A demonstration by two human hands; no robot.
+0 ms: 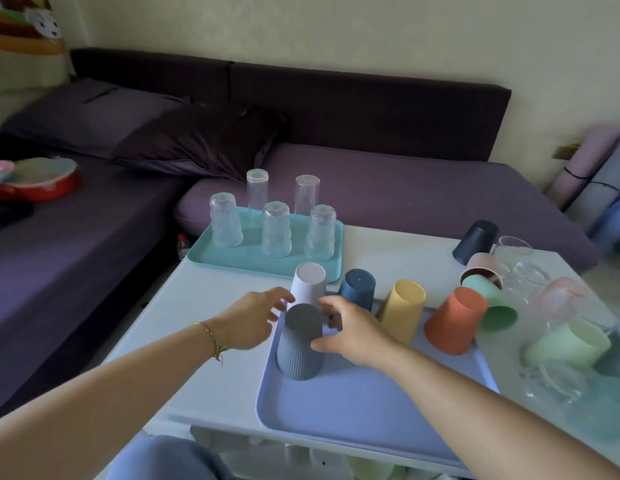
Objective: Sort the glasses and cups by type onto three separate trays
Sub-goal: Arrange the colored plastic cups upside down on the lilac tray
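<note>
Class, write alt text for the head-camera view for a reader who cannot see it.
The right hand holds an upturned grey cup on a blue tray, left hand open beside it. Five clear glasses stand inverted on a teal tray behind.

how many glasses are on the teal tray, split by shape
Tall straight glasses: 2
Short wavy glasses: 3
Total on the teal tray: 5
</note>
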